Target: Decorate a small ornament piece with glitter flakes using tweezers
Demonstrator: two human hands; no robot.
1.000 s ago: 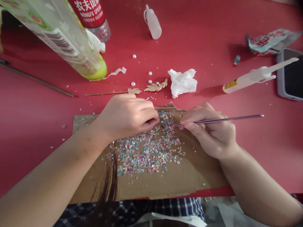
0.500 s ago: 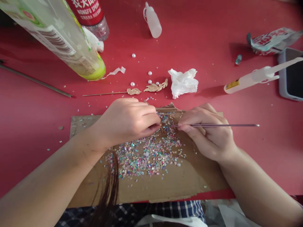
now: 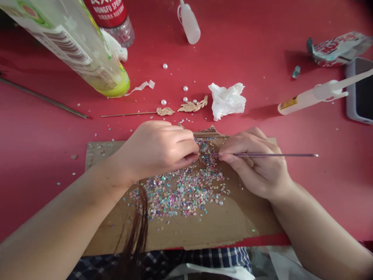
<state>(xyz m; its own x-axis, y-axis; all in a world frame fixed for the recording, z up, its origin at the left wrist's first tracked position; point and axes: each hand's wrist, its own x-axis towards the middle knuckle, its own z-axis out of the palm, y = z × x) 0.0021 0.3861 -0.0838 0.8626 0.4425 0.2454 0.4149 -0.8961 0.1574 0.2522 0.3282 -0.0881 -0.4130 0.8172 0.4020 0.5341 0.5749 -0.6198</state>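
Between finger and thumb, my left hand (image 3: 167, 147) pinches a small gold-coloured metal ornament (image 3: 201, 157), most of it hidden by the fingers. My right hand (image 3: 253, 163) is closed round a thin metal stick (image 3: 285, 155), held nearly level, its tip pointing left close to the ornament. Whether the tip touches the ornament I cannot tell. Both hands are over a flat piece of cardboard (image 3: 221, 231). Small shiny coloured chips (image 3: 177, 194) lie spread across it, with a pearl bead (image 3: 220, 202) at their right edge.
Beyond the cardboard lie a gold hairpin (image 3: 131, 114), a gold leaf piece (image 3: 192, 105), loose pearl beads (image 3: 163, 102) and crumpled tissue (image 3: 227, 101). Bottles (image 3: 101, 74) stand at back left. A glue bottle (image 3: 305, 99), phone (image 3: 359, 93) and wrapper (image 3: 338, 48) are at right.
Both hands keep nearly the same pose, the stick's tip still beside the ornament. The view has shifted slightly, so things at the back appear a little higher.
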